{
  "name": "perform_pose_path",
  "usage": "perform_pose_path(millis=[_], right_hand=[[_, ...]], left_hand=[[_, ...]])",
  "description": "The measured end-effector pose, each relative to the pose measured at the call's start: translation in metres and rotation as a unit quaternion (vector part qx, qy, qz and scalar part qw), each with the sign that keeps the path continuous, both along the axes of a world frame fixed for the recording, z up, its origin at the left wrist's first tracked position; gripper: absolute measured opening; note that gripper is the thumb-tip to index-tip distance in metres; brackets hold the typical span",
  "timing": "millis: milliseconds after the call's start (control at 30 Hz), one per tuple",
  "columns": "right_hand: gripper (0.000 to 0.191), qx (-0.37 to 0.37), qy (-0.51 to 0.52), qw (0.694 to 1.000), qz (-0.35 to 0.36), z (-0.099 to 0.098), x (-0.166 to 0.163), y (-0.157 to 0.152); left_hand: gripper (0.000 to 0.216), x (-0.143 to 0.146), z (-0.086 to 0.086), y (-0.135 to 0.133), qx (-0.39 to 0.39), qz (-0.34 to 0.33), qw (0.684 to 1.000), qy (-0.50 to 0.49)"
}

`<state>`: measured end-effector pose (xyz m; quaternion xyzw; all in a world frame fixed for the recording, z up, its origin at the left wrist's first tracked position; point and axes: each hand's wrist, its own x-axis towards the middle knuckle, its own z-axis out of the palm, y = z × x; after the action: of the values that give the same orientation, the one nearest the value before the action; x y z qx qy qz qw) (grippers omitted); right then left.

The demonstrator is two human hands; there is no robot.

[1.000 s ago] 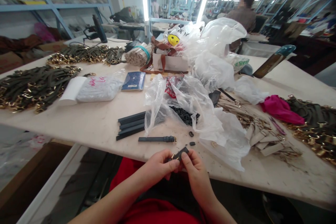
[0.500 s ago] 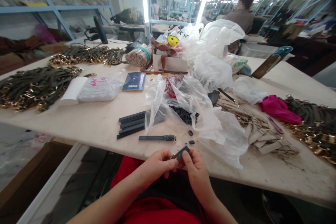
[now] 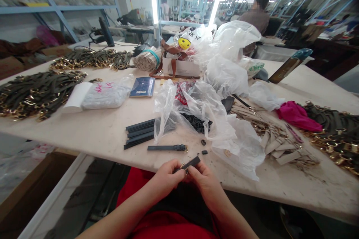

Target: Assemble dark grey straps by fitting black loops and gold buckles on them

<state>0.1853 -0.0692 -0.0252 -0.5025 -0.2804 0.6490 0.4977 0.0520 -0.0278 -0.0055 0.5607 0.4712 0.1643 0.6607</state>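
Note:
At the table's front edge, both hands are closed on one dark strap [image 3: 194, 162] with a small gold buckle [image 3: 183, 165]. My left hand [image 3: 169, 174] grips the buckle end, its thumb near the metal. My right hand [image 3: 202, 179] pinches the strap further along, thumb on top; the strap's free end points up and right. Just beyond lies a finished-looking buckled strap [image 3: 165, 148], flat on the table. Left of it is a stack of dark strips [image 3: 140, 133]. Two small dark loops, one a keeper loop [image 3: 204, 152], lie close to my right hand.
A clear plastic bag [image 3: 224, 130] with black loops [image 3: 196, 122] spreads across the middle. Olive straps with gold hardware [image 3: 36, 91] are heaped at the left. Beige straps [image 3: 283, 145] and a pink cloth [image 3: 298, 116] lie at the right. A blue booklet [image 3: 142, 87] is further back.
My right hand has slid down and left along the strap, its thumb now closer to the buckle and my left thumb. More of the strap's free end shows.

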Motion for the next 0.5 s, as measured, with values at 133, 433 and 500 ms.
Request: perform_pose_path(millis=[133, 433, 500], right_hand=[[0.014, 0.099, -0.189, 0.976, -0.044, -0.002, -0.001, -0.003], [0.021, 0.049, -0.142, 0.989, -0.016, 0.008, 0.009, -0.003], [0.022, 0.022, -0.082, 0.996, 0.01, 0.01, 0.011, -0.003]], left_hand=[[0.017, 0.0, -0.005, 0.001, 0.021, 0.008, 0.999, 0.029], [0.022, -0.005, 0.008, -0.003, 0.139, -0.054, 0.984, 0.097], [0.026, -0.008, 0.009, -0.002, 0.112, -0.072, 0.988, 0.082]])
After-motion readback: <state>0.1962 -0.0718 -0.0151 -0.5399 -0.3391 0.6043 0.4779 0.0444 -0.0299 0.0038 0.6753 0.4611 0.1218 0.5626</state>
